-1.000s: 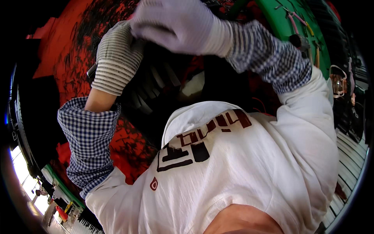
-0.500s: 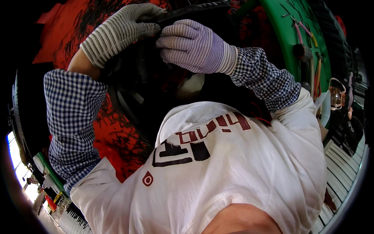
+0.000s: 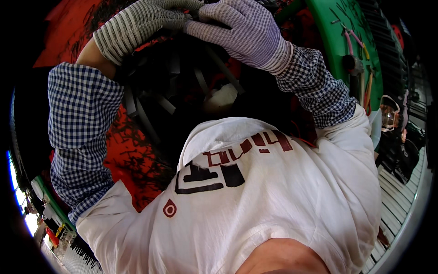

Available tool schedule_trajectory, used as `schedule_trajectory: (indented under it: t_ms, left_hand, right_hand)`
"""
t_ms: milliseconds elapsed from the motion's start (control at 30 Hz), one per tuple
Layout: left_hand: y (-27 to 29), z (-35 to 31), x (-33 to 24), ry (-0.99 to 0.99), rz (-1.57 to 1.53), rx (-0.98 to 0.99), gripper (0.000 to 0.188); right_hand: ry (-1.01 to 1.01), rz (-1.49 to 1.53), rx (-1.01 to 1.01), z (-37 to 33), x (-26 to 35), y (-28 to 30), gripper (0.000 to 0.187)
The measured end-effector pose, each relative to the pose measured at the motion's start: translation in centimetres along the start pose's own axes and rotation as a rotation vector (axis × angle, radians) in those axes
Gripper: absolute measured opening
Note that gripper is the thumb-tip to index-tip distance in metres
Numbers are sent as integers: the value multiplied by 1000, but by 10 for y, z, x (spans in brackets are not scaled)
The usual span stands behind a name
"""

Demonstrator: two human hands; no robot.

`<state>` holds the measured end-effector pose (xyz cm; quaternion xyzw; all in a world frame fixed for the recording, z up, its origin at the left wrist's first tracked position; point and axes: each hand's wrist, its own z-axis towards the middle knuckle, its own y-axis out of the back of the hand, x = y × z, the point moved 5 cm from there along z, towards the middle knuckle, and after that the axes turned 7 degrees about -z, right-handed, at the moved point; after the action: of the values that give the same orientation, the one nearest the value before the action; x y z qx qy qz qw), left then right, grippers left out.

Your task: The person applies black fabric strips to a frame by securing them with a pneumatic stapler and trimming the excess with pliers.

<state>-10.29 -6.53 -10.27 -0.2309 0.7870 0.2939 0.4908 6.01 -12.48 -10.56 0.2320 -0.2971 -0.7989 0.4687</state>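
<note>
Gloves meet above: I see my left hand (image 3: 137,25) and right hand (image 3: 242,32) clamped on the dark slatted metal wheel (image 3: 182,86), steadying its rim

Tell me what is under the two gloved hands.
Under the left hand and right hand sits a dark round part with grey ribs over a red surface. Their fingertips' contact point is hidden.

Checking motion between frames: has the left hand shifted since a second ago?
Yes. The left hand has moved up and rightward along the dark bladed wheel, now meeting the right hand near its top rim.
</note>
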Motion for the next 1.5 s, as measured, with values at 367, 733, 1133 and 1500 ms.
schedule_trajectory:
  t_ms: [367, 733, 1133, 1500]
  left_hand:
    - [4, -6, 4, -74, 20, -15, 35]
    - [11, 15, 16, -162, 81, -89, 40]
    - [-5, -10, -23, -333, 526, -624, 27]
    - [-15, -4, -25, -525, 489, -549, 21]
  right_hand:
    - [95, 21, 76, 10, -9, -8, 28]
    - [-39, 73, -48, 10, -14, 8, 24]
    - [-61, 76, -249, -5, -33, 10, 23]
    - [-109, 170, -293, -2, -31, 2, 23]
